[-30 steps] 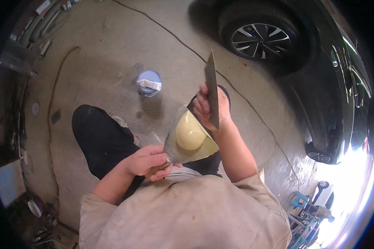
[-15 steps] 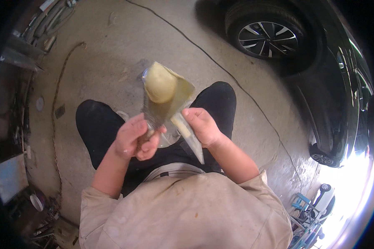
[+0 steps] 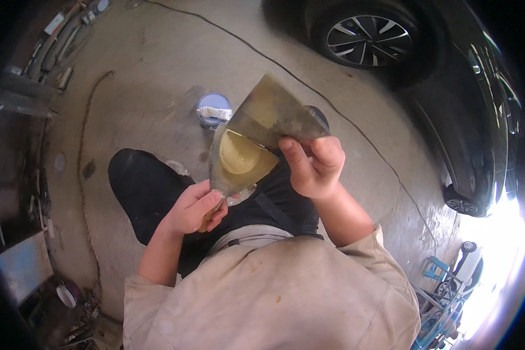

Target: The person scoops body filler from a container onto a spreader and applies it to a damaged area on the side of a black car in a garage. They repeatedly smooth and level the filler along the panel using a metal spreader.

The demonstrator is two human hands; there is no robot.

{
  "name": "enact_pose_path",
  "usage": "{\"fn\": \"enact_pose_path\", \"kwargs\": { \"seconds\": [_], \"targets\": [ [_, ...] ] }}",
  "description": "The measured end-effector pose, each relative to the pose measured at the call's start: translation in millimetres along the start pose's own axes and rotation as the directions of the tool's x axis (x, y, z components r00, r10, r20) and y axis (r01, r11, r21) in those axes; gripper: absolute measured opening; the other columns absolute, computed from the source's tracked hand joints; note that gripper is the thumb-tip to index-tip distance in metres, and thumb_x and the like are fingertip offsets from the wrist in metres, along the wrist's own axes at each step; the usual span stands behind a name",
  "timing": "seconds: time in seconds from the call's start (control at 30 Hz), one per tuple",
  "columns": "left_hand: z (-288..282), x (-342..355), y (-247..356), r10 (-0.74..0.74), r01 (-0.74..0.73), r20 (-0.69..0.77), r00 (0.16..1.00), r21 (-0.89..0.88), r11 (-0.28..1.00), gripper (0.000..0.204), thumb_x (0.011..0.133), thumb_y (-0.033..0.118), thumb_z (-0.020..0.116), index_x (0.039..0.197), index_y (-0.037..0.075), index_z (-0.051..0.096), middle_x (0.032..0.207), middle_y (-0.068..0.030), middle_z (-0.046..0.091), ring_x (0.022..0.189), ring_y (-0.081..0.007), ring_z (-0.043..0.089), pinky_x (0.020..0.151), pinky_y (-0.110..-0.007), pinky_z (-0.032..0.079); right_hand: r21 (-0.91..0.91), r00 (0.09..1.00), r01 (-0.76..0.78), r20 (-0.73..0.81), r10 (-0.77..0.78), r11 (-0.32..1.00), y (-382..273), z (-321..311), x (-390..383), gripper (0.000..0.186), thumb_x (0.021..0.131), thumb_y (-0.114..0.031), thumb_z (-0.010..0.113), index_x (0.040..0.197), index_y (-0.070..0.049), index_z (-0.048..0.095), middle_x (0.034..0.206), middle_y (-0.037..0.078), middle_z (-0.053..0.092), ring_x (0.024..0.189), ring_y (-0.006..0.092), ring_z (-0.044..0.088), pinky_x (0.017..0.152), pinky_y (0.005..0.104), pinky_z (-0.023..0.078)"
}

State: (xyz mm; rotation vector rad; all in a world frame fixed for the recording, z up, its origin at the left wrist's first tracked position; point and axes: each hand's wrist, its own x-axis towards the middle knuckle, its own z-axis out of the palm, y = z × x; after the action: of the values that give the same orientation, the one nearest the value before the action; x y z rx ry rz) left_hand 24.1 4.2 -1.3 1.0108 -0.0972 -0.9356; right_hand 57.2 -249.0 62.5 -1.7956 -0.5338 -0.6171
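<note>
Head view: since half-second ago, grey plate [image 3: 274,111] swung up from edge-on, broad face now showing; putty knife [image 3: 226,181] drawn toward 6 o'clock, baring can [image 3: 214,101] at its 11. Left hand [image 3: 197,210] curled, fingers wrapped around knife handle. Right hand [image 3: 316,168] raised, thumb and fingers pinching plate's near edge. Knife above lap, long axis 7-to-1, blade toward 1, bearing yellow mound [image 3: 238,154]; plate just beyond, long axis 10-to-4.

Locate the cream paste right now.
Head view, just left of centre: the cream paste sits on the scraper held in the left hand, pictured just below the flat plate in the right hand.
</note>
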Motion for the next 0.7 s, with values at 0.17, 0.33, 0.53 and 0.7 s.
{"fn": "enact_pose_path", "kwargs": {
  "seconds": [0.17,0.33,0.53,0.7],
  "targets": [
    [-3,0,-1,-0.017,0.016,0.031,0.999,0.051,0.999,0.040,0.104,0.031,0.047,0.117,-0.005,0.057,0.066,-0.0056,0.053,0.047,-0.0106,0.048,0.043,-0.024,0.037,-0.096,0.995,0.095,-0.022,-0.098,0.991,7,1,-8,0.022,0.086,0.009,0.068,0.108,0.005,0.066,0.079,0.010,0.068,0.060,0.0157,0.061,0.059,0.0214,0.047],
    [-2,-1,-1,-0.015,0.012,0.062,0.998,0.046,0.999,0.040,0.104,0.031,0.047,0.117,-0.005,0.057,0.067,-0.0057,0.054,0.048,-0.0102,0.048,0.043,-0.024,0.037,0.060,0.980,-0.049,-0.187,0.059,0.997,8,1,-24,0.025,0.094,0.006,0.060,0.118,0.007,0.060,0.093,0.008,0.068,0.076,0.0097,0.058,0.067,0.0206,0.045],
    [-3,0,1,0.012,-0.017,0.140,0.990,0.032,0.999,0.040,0.103,0.031,0.048,0.119,-0.005,0.057,0.070,-0.0050,0.055,0.051,-0.0094,0.048,0.045,-0.023,0.038,0.032,0.987,-0.046,-0.152,0.050,0.998,12,1,-27,0.031,0.098,0.004,0.054,0.129,0.006,0.052,0.103,0.009,0.067,0.084,0.0094,0.059,0.073,0.0210,0.046],
    [-3,2,-2,0.000,0.011,0.198,0.980,-0.057,0.998,0.039,0.103,0.030,0.048,0.121,-0.004,0.057,0.073,-0.0026,0.054,0.054,-0.0077,0.047,0.047,-0.022,0.039,0.135,0.950,-0.113,-0.275,0.147,0.984,11,14,-36,0.036,0.100,0.002,0.048,0.135,0.005,0.045,0.100,0.009,0.066,0.080,0.0103,0.059,0.071,0.0229,0.047]
  ]
}}
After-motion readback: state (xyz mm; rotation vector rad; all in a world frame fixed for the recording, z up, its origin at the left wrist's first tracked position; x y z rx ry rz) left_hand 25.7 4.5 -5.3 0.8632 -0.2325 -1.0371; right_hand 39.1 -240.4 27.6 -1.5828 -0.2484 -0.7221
